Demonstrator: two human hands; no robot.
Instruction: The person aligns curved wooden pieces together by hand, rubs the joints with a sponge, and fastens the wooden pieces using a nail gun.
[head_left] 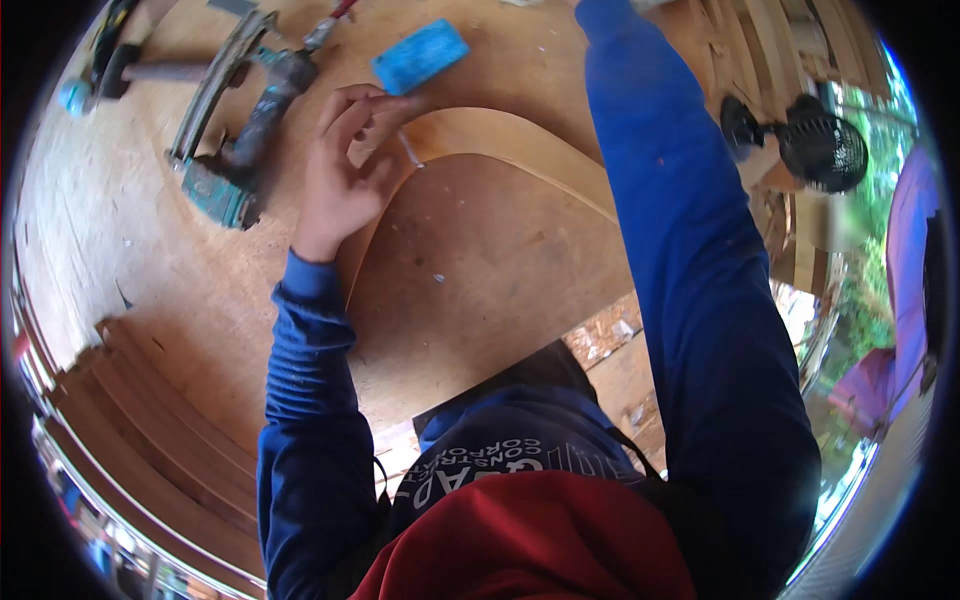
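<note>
A thin curved wooden strip (475, 127) stands on the wooden work table, bent in an arch. At its left bend is my left hand (350, 165), fingers loosely curled and the thumb apart from the index finger. Part of the strip's left side is hidden behind this hand. A small whitish sliver (412, 150) shows by the fingertips; I cannot make out what it is. My right arm, in a blue sleeve (670, 170), reaches far forward past the strip's right end. The right hand lies beyond the top edge of the view.
Left of my left hand lies a teal nail gun (215, 190) with its hose fitting. A blue block (420, 56) sits above the strip. A hammer (150, 70) is at the upper left. Curved boards (165, 420) lie lower left; a small black fan (822, 145) stands right.
</note>
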